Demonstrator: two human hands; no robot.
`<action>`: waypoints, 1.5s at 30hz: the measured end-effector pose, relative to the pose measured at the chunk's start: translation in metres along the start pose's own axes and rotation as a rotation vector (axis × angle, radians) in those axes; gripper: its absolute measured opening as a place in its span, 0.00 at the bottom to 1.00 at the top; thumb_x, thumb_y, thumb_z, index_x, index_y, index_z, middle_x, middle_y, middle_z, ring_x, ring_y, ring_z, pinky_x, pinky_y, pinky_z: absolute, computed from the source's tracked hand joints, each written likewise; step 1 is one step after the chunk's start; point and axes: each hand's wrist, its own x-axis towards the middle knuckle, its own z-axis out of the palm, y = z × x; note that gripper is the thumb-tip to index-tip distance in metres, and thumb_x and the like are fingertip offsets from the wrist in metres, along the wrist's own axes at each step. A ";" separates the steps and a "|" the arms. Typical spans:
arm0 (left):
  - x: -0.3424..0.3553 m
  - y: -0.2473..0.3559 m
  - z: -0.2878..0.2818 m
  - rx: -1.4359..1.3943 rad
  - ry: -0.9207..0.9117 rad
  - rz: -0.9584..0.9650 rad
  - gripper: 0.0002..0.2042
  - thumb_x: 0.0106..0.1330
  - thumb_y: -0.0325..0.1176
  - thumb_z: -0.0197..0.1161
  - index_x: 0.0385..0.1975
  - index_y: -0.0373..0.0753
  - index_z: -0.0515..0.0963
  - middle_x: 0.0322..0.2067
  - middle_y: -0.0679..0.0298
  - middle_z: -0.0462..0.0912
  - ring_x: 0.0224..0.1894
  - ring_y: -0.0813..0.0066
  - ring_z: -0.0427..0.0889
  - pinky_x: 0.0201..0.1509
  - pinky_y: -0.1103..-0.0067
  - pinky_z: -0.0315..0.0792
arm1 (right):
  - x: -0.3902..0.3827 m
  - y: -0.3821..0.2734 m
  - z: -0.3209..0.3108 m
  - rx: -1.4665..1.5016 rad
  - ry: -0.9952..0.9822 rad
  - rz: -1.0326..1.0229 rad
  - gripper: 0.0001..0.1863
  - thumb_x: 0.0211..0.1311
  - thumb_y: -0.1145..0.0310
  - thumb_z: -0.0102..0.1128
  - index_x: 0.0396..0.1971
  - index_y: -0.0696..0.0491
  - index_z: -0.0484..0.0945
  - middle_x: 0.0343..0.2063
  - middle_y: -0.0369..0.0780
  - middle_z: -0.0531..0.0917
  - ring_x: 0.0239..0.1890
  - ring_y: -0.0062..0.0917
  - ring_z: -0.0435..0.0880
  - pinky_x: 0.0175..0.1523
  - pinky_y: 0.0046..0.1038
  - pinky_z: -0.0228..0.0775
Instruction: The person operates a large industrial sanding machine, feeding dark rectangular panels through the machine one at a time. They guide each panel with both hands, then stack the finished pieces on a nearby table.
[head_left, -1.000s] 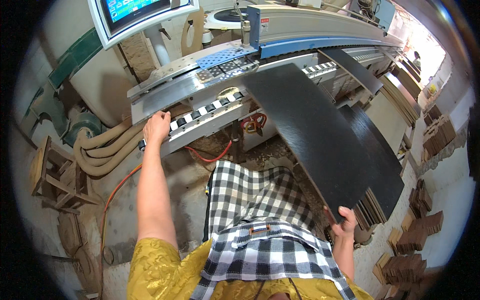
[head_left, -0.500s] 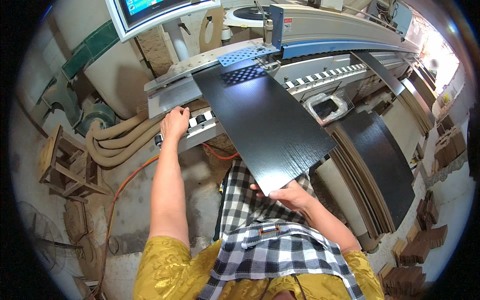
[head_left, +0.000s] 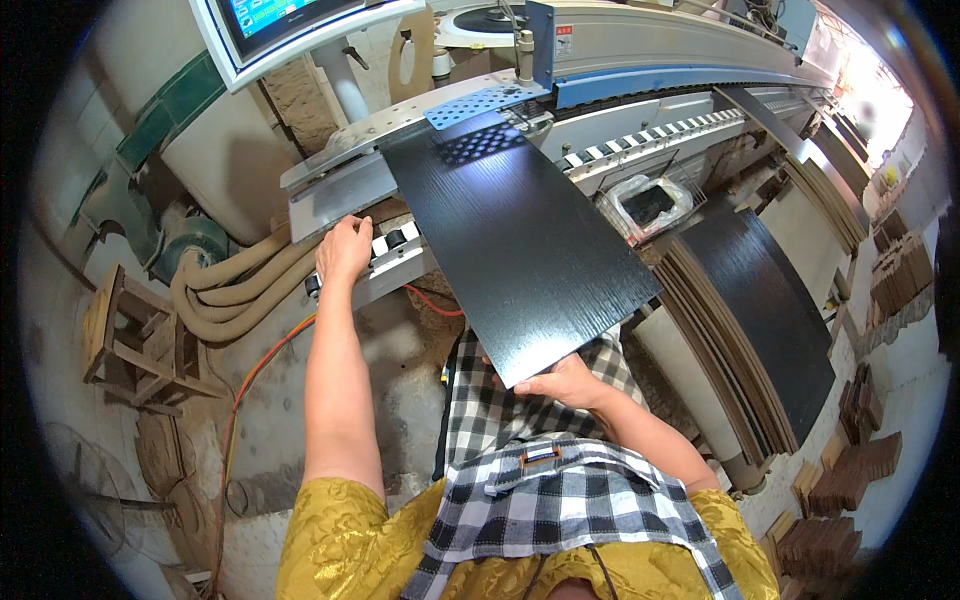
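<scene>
A long black wood-grain panel (head_left: 520, 240) slants from my lap toward the machine, its far end under a blue perforated plate (head_left: 480, 106). At its near corner my right hand (head_left: 562, 383) grips it, thumb on top and fingers partly hidden beneath. To the left, my left hand (head_left: 345, 250) is closed over the outer end of a roller rail (head_left: 400, 262) with black and white rollers, beside a grey metal ledge (head_left: 340, 198). Its fingertips are partly hidden. The panel lies across this rail, apart from my left hand.
On the right stands a stack of black-topped panels (head_left: 755, 310), with a plastic-lined basket (head_left: 648, 208) behind it. A tilted screen (head_left: 290, 25) is at upper left. Thick hoses (head_left: 225, 300), a wooden stool (head_left: 145, 340) and a red air line (head_left: 250, 365) are on the left; brown board pieces (head_left: 850, 465) lie lower right.
The panel's near end and my right hand have shifted slightly left and away from me. My left hand stays on the rail. The whole view has turned a little.
</scene>
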 end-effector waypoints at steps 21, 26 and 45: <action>0.000 0.001 0.000 0.007 0.014 0.007 0.19 0.61 0.50 0.46 0.39 0.43 0.77 0.38 0.51 0.79 0.44 0.52 0.76 0.48 0.66 0.68 | -0.027 0.007 -0.058 -0.017 0.332 -0.083 0.11 0.51 0.75 0.60 0.37 0.58 0.77 0.34 0.35 0.81 0.36 0.18 0.77 0.44 0.22 0.68; -0.002 0.003 -0.001 0.013 0.020 -0.004 0.19 0.61 0.50 0.46 0.39 0.43 0.77 0.38 0.51 0.79 0.44 0.53 0.76 0.49 0.66 0.68 | -0.035 -0.006 -0.073 -0.028 0.482 -0.116 0.07 0.55 0.75 0.54 0.32 0.59 0.78 0.30 0.39 0.82 0.33 0.21 0.79 0.43 0.24 0.69; 0.001 0.001 0.000 0.013 -0.002 0.002 0.20 0.62 0.50 0.46 0.40 0.42 0.77 0.39 0.52 0.79 0.45 0.53 0.76 0.49 0.67 0.67 | -0.242 -0.073 -0.152 -1.210 1.581 -0.147 0.17 0.64 0.62 0.47 0.46 0.56 0.73 0.39 0.43 0.79 0.39 0.29 0.77 0.45 0.28 0.69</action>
